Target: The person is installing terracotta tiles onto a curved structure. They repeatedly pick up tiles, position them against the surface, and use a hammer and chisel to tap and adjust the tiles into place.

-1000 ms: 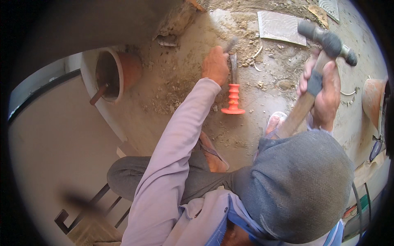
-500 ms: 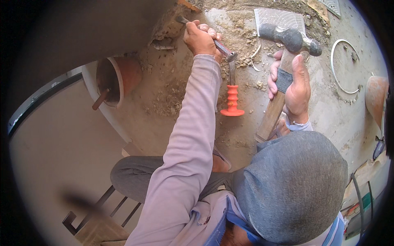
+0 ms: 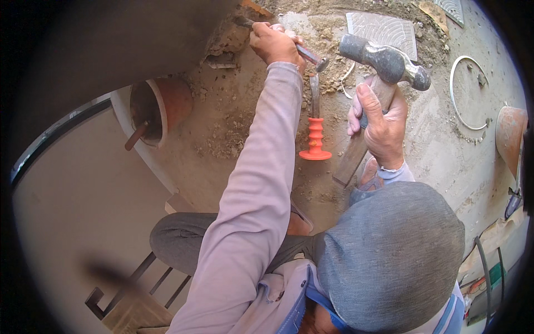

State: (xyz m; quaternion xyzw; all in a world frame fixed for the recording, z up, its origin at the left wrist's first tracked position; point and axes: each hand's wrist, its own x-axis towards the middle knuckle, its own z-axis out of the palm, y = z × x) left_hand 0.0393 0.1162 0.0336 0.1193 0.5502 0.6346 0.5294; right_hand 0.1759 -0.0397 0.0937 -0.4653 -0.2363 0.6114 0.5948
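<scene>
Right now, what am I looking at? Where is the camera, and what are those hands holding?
No robot here, just a person's two bare hands. The picture comes from a camera worn on the person's head, looking down, and its wide lens bends straight edges. The left hand holds a metal chisel. The right hand holds a hammer by its wooden handle. On the dusty ground lies another chisel with an orange handle. Farther up there is a patterned tile, and toward the right a white loop.
</scene>
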